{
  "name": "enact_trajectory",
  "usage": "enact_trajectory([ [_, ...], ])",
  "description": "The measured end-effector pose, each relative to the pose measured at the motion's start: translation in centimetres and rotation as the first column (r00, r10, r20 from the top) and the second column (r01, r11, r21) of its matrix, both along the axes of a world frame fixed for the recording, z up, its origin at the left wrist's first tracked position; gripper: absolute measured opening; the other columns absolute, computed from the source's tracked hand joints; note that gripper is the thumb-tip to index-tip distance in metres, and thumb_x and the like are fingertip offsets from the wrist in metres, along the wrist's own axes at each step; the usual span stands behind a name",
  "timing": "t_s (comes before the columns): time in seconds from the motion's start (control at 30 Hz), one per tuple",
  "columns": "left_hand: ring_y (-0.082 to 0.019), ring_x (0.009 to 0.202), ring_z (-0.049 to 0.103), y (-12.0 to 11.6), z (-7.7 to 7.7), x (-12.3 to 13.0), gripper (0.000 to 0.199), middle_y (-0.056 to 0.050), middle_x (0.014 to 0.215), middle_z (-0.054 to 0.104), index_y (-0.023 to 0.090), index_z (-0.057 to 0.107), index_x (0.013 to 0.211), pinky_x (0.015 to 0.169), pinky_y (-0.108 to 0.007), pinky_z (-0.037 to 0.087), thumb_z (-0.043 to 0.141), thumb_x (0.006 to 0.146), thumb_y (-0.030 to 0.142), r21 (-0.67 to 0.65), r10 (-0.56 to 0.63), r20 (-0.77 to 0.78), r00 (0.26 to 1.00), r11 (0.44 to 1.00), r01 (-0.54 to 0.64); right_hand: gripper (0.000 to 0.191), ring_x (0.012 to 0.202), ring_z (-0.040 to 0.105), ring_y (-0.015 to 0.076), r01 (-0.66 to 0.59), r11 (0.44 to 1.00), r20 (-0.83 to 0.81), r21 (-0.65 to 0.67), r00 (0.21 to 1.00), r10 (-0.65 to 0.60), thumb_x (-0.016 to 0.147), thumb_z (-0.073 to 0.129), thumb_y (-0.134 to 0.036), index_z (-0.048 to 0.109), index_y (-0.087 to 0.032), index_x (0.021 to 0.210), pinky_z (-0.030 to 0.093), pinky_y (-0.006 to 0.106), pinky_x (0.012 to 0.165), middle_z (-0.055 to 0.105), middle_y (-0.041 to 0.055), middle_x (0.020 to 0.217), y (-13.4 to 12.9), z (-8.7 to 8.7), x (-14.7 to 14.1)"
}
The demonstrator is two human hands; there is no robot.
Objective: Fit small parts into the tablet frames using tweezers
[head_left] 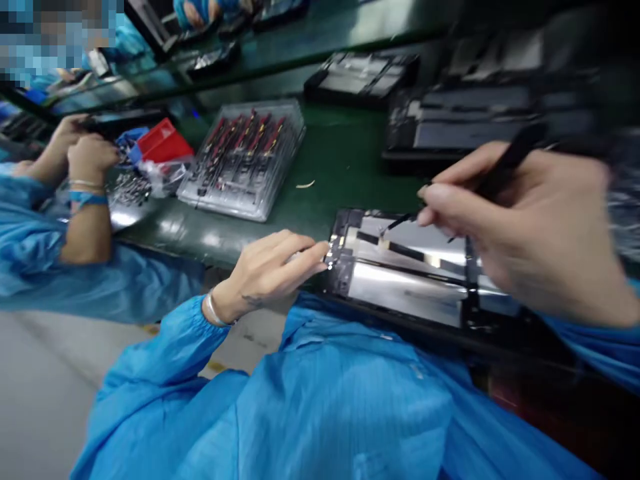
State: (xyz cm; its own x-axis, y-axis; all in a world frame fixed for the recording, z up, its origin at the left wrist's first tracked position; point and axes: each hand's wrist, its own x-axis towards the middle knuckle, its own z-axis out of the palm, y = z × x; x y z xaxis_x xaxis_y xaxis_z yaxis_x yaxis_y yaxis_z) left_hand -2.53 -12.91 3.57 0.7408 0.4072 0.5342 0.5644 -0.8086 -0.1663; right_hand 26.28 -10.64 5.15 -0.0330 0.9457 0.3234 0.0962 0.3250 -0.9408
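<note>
An opened tablet [405, 293] with silvery battery panels and black strips lies on the bench in front of me. My left hand [275, 270] is at its left end, fingers together and fingertips gripping the edge beside small shiny parts. Above the tablet's right part, my right hand [540, 213] is closed around black tweezers [513, 157]. Their thin tip touches or hovers just over a black strip near the upper left of the tablet; I cannot tell which. The right hand is slightly blurred and covers the tablet's right end.
A clear plastic tray [265, 200] holds several red-and-black flex parts. Other opened tablets [360, 77] and a dark stack [450, 133] stand behind. A red bin [163, 141] and loose small metal parts [131, 189] lie left, near a co-worker's hands [93, 157]. A raised shelf runs along the back.
</note>
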Motion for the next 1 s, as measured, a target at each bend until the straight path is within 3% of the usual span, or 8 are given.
enact_trajectory([
  [0.13,-0.015,0.059,0.052,4.2,2.5,6.3,0.03,-0.001,0.065,0.057,0.016,0.066,0.085,0.053,-0.032,0.033,0.059,0.103,0.039,0.301,-0.023,-0.006,1.0,0.953,0.024,0.011,0.056,0.056,0.0123,0.029,0.998,-0.017,0.048,0.999,-0.029,0.087,0.077,-0.024,0.069,-0.022,0.08,0.044,0.029,0.054,0.065,-0.0022,0.065,0.9,0.0,-0.8],
  [0.27,-0.015,0.057,0.049,6.3,3.0,9.6,0.038,-0.001,0.061,0.053,0.018,0.058,0.069,0.055,-0.034,0.025,0.05,0.105,0.026,0.357,0.011,0.007,1.0,0.934,-0.013,0.015,0.059,0.056,0.0137,0.033,0.998,-0.009,0.053,0.999,-0.033,0.088,0.078,-0.032,0.069,-0.023,0.081,0.046,0.03,0.057,0.063,-0.0022,0.065,1.4,-0.5,-0.5],
  [0.33,-0.014,0.057,0.048,7.0,2.9,9.7,0.037,-0.001,0.061,0.054,0.017,0.061,0.071,0.055,-0.033,0.025,0.048,0.105,0.023,0.242,0.001,0.037,0.999,0.97,-0.01,0.019,0.06,0.055,0.0126,0.019,0.998,-0.031,0.061,0.999,-0.018,0.092,0.073,-0.037,0.068,-0.022,0.082,0.046,0.029,0.058,0.066,-0.001,0.071,1.5,-0.6,-0.3],
  [0.43,-0.01,0.058,0.049,7.7,2.8,9.1,0.031,0.0,0.069,0.063,0.017,0.07,0.083,0.054,-0.027,0.03,0.053,0.105,0.03,-0.163,-0.023,0.259,0.966,0.984,0.067,0.029,0.063,0.053,0.0122,0.032,0.996,0.029,0.089,0.999,-0.035,0.099,0.062,-0.045,0.07,-0.021,0.084,0.044,0.029,0.06,0.069,0.0014,0.078,2.1,-0.7,0.0],
  [0.57,-0.009,0.059,0.051,7.9,2.8,8.8,0.031,-0.002,0.082,0.073,0.017,0.078,0.095,0.052,-0.023,0.036,0.062,0.101,0.043,-0.55,0.113,0.551,0.827,0.794,0.258,0.03,0.07,0.059,0.0157,-0.031,0.998,0.193,0.055,0.981,0.02,0.091,0.071,-0.052,0.075,-0.022,0.087,0.043,0.03,0.062,0.07,0.0018,0.079,3.0,-0.9,0.3],
  [0.67,-0.011,0.067,0.06,7.6,2.5,9.1,0.03,-0.003,0.087,0.076,0.018,0.081,0.097,0.056,-0.023,0.044,0.066,0.098,0.045,-0.616,0.166,0.609,0.775,0.714,0.331,0.025,0.072,0.061,0.0164,-0.06,0.997,0.196,0.045,0.979,0.05,0.089,0.074,-0.047,0.075,-0.022,0.088,0.042,0.031,0.064,0.071,0.0007,0.079,3.1,-1.4,0.2],
  [0.8,-0.012,0.068,0.063,7.2,1.7,9.2,0.03,-0.002,0.084,0.075,0.02,0.081,0.102,0.058,-0.023,0.047,0.063,0.1,0.043,-0.637,0.198,0.614,0.764,0.696,0.331,0.017,0.07,0.059,0.0148,-0.017,0.993,0.238,0.115,0.971,-0.011,0.092,0.071,-0.036,0.071,-0.023,0.083,0.042,0.031,0.065,0.068,-0.0004,0.078,2.4,-1.6,0.4],
  [1.0,-0.014,0.079,0.071,7.8,0.3,7.6,0.035,-0.002,0.095,0.079,0.02,0.077,0.116,0.067,-0.022,0.05,0.051,0.107,0.041,-0.748,0.068,0.269,0.961,0.643,0.164,0.017,0.075,0.059,0.0192,-0.009,0.994,0.511,0.107,0.858,-0.047,0.097,0.063,-0.036,0.067,-0.026,0.084,0.042,0.035,0.067,0.066,0.002,0.081,1.4,-1.6,3.9],
])
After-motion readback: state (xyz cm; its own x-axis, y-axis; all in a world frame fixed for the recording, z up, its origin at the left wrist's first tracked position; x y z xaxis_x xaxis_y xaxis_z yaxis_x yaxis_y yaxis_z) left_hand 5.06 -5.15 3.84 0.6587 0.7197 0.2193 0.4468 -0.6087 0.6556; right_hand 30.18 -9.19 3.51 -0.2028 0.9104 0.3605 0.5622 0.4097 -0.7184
